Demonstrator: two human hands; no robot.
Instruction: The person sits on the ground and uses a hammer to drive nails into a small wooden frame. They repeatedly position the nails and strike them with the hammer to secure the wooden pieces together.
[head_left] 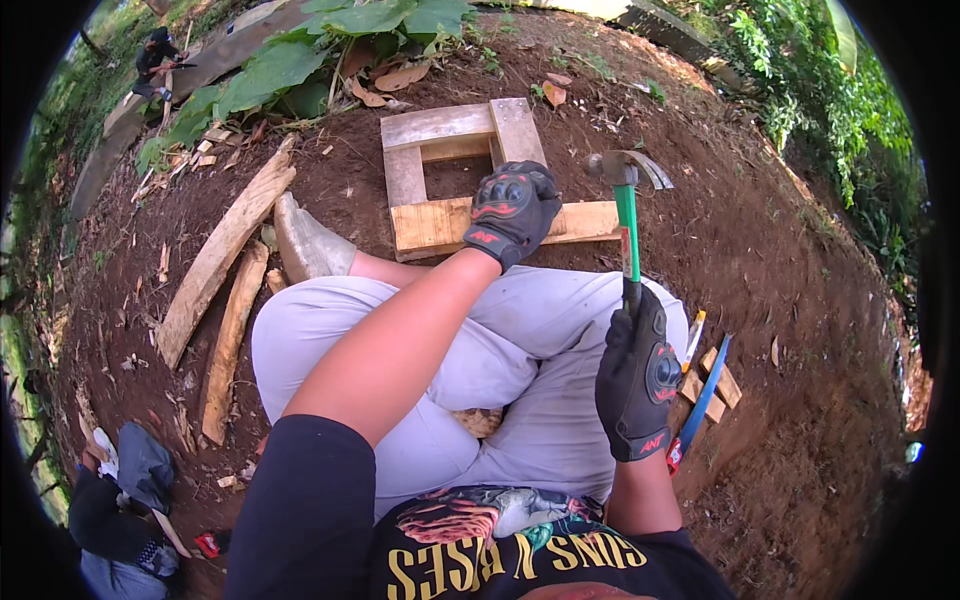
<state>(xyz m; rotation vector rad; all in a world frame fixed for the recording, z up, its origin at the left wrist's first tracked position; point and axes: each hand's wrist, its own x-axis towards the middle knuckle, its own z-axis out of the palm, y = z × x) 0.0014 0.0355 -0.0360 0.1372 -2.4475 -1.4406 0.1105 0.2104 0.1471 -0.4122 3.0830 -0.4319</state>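
On the soil in front of my crossed legs lies a square frame (440,124) of rough wooden pieces with an open middle. My left hand (512,208), in a black glove with red marks, presses down on its front plank (428,228). The fingers curl over the wood, with their tips hidden. To the right, my gloved right hand (638,378) is closed round the dark grip of a claw hammer (627,220). This hammer has a green shaft and stands upright, its metal head raised to the right of the frame and apart from the wood.
Long split boards (228,250) lie on the left. A handsaw (708,395) with a blue blade rests by small wood blocks (722,380) at my right knee. One person (157,65) is at the far left, another (115,510) at the near left. Leafy plants (270,75) grow behind.
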